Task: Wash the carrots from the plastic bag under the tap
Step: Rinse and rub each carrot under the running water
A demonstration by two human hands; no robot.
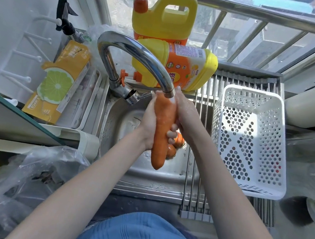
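A long orange carrot point(161, 132) is held lengthwise under the spout of the chrome tap point(141, 62), its thick end in the running water. My left hand point(149, 122) grips its left side. My right hand point(184, 115) wraps its right side, fingertips curled round the middle. More carrots point(175, 145) lie in the steel sink point(175, 170) below, partly hidden by my hands. The clear plastic bag point(24, 176) lies crumpled at the lower left on the counter.
A white perforated basket point(248, 172) stands on a roll-up metal rack point(193, 188) over the sink's right side. Two yellow detergent jugs point(162, 20) sit behind the tap by the window bars. A lemon-printed box point(58, 86) leans at the left.
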